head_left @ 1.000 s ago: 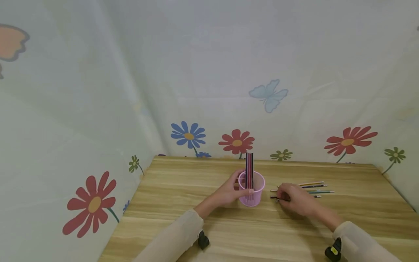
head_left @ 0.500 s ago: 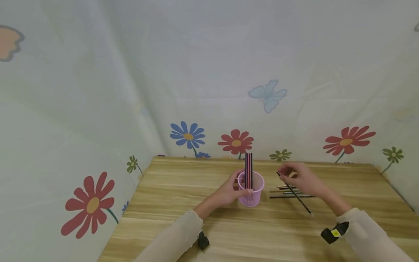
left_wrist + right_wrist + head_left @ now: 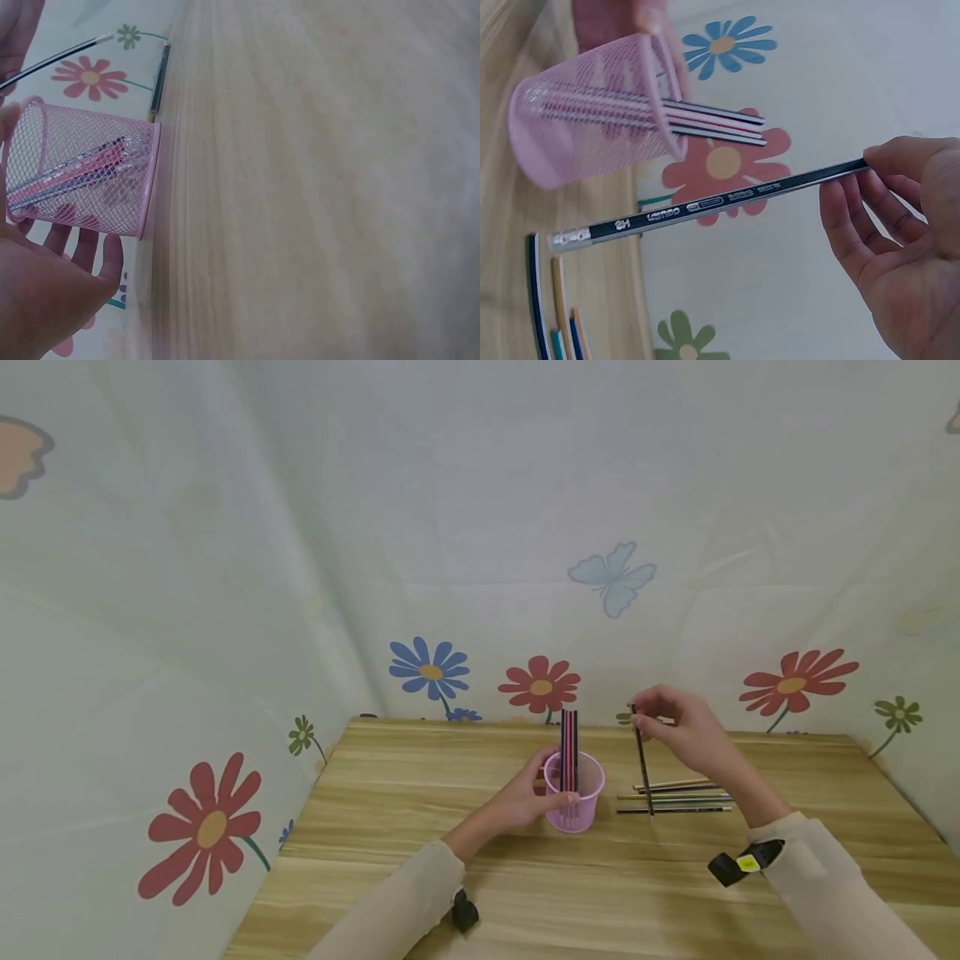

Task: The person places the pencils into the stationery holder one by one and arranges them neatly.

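Observation:
My left hand (image 3: 521, 797) grips a pink mesh pencil cup (image 3: 583, 814), thumb at the near side and fingers behind it. Several dark and pink pencils (image 3: 570, 743) lean together inside the cup. To the right, my right hand (image 3: 686, 727) pinches one dark pencil (image 3: 642, 760) near its upper end, so that it hangs steeply above the table. In the right wrist view, that pencil (image 3: 727, 196) carries white lettering, and its eraser end points down toward the table. The left wrist view has the cup (image 3: 90, 165) upright with the pencils' eraser ends at its bottom.
Several pencils (image 3: 675, 810) of different colours lie on the wooden table (image 3: 600, 893) beneath my right hand, right of the cup. A flower-printed cloth (image 3: 480, 527) hangs behind the table and along its left side.
My right hand has picked up a dark pencil from the pile, raised it and swung it from lying flat to nearly upright. The left hand and cup have stayed in place.

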Tool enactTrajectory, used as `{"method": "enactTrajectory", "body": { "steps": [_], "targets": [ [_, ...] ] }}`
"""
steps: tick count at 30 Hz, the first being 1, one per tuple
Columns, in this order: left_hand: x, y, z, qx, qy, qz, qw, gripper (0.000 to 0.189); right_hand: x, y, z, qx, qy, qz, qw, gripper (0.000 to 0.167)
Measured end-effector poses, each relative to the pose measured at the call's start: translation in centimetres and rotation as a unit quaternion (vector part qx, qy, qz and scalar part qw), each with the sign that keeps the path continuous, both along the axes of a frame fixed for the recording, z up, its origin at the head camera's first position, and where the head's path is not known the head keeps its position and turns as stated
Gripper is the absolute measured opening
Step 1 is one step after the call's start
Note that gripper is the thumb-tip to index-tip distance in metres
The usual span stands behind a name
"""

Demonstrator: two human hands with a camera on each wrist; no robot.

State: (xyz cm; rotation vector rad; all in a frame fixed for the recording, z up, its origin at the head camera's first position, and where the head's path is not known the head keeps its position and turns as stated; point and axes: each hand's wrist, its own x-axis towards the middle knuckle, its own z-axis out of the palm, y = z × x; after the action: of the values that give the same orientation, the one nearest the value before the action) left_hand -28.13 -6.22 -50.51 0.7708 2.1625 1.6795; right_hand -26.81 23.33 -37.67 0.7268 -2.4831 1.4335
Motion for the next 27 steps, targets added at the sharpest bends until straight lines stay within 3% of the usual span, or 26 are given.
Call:
{"method": "enactTrajectory", "body": {
  "steps": [5,13,27],
  "targets": [
    [-0.2,0.1,-0.1,0.01,0.004,-0.003,0.9999,0.077,-0.3,-0.8,1.3,-0.048,-0.011,-0.028,0.9984,0.023],
    [-0.3,0.1,-0.2,0.006,0.005,-0.003,1.0,0.077,-0.2,-2.7,2.6,-0.141,-0.006,-0.036,0.9894,0.026],
    [-0.1,0.1,-0.2,0.005,0.004,0.001,1.0,0.077,-0.9,-3.9,1.6,-0.184,0.002,-0.032,0.9824,0.022]
  ]
}}
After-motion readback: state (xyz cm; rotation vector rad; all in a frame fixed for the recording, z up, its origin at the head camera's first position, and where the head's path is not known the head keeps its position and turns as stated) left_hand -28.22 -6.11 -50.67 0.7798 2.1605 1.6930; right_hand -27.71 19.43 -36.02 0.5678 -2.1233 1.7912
